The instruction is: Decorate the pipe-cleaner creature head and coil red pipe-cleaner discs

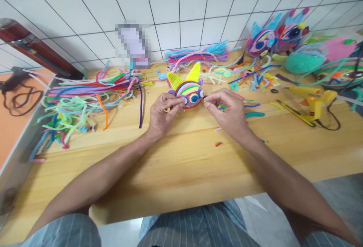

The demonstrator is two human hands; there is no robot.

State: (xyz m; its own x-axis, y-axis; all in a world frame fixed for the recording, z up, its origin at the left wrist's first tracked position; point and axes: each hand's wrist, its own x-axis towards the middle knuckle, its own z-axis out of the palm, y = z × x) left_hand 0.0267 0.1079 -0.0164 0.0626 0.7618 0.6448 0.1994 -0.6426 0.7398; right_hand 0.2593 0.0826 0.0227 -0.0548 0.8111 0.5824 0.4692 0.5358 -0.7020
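Pinches round, multicoloured pipe-cleaner face (188,89) in left fingers (176,104), apparently for steadiness. Grips tiny dark piece (203,97) in right fingers (216,97).

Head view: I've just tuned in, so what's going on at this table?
A person is working on a small, colourful face-like figure with yellow ears. The left hand grips its left edge. The right hand is at its right edge, by a small dark bit, too blurred to tell whether it is pinched. Fuzzy craft stems lie heaped to the left, and a yellow glue gun sits on the right.
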